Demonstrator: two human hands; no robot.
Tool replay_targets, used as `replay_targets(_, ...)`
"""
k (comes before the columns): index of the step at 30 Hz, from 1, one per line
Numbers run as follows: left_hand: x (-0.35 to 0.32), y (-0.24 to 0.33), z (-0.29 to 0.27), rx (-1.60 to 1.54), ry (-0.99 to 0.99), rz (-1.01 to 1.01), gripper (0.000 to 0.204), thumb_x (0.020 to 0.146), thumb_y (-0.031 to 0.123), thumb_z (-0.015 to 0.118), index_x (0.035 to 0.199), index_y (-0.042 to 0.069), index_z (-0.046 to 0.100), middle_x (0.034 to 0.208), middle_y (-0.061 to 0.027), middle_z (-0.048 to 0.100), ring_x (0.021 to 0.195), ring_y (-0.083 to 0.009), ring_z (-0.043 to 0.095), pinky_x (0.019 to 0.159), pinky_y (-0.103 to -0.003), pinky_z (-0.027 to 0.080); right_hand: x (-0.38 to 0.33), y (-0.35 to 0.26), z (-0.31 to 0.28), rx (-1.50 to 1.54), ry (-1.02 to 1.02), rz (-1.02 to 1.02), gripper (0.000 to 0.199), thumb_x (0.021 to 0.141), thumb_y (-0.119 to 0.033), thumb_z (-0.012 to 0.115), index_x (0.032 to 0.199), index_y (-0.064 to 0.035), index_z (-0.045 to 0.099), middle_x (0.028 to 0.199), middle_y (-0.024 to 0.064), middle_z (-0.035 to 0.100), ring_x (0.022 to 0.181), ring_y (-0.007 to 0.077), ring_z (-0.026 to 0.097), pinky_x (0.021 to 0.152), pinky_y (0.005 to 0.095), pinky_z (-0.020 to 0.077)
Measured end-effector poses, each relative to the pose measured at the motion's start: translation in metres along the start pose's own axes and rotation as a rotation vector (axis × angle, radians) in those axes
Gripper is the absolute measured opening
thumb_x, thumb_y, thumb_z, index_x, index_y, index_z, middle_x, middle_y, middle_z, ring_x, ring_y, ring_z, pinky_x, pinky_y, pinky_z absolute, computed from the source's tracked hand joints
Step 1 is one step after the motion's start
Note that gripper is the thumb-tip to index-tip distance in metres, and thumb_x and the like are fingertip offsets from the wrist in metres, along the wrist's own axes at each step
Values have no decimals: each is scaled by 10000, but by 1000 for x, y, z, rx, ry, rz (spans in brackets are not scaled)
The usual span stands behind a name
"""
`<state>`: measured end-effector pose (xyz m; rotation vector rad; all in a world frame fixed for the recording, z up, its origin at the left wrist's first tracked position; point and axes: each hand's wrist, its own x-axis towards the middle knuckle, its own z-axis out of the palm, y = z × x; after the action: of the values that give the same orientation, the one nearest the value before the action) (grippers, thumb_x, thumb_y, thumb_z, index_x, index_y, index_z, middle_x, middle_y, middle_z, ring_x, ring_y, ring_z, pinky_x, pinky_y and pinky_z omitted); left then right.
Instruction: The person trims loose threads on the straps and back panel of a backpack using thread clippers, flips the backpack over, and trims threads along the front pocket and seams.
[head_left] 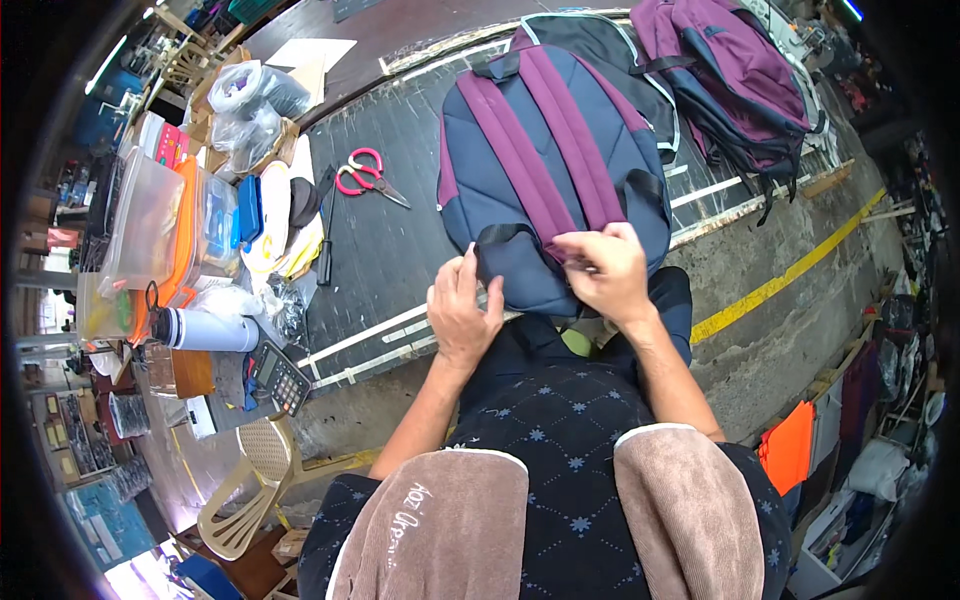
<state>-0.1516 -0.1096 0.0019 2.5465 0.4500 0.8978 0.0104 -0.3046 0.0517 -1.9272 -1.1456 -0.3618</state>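
The dark surface [385, 265] is carrying everything within reach, and a navy backpack with purple straps [578, 140] is lying across its near edge. The backpack [532, 130] is resting straps up, its lower end overhanging that edge above the lap, presumably so that both hands are reaching the strap ends comfortably; its front is facing down and staying out of view. Toward the far right corner, a purple and navy bag [735, 60] is sitting apart, while a dark bag [590, 35] is lying behind the backpack, mostly covered by it. Clear boxes [140, 215] are crowding the left end, perhaps to be leaving the middle free.

The right hand [612, 275] is pinching at the lower strap ends, its grip closing on purple material (the fingers are hiding exactly which piece). The left hand [462, 310] is holding nothing visible, its grip spreading loosely beside a black webbing loop [505, 232]; whether the fingertips are touching it is hard to tell. A pale bottle [215, 331] is lying near the left edge, red-handled scissors [378, 184] are resting left of the backpack, and a calculator [280, 378] is tilting at the near left corner.
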Motion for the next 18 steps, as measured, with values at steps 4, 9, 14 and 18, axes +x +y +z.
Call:
replay_targets(4,-8,1,8,93,-199,-12,410,961,196,803,1348,67,764,1343,-152,668,1195,-349,635,987,-491,488,-7,8,-31,-58,219,203,253,875,-15,855,1105,-121,842,818,-7,770,677,164,630,736,331,492)
replay_targets(9,25,11,-4,92,-201,37,379,931,203,806,1276,50,777,1374,-174,662,1301,-383,593,1084,-526,455,-38,61,-64,50,426,595,239,1042,-120,822,1263,-35,786,939,-59,710,735,21,492,639,227,431)
replay_targets(14,35,35,-3,-62,-77,109,702,921,210,826,1574,63,615,1569,-244,567,1465,-443,526,1231,-561,397,-70,90,-70,164,426,725,315,1084,-133,776,1360,9,723,826,-91,546,703,15,435,619,220,365)
replay_targets(18,32,70,9,-125,-290,231,878,878,363,891,1666,155,563,1744,-237,419,1611,-534,356,1283,-730,264,-85,97,-60,166,433,738,339,1078,-144,786,1367,15,711,797,-97,479,697,23,407,611,229,336)
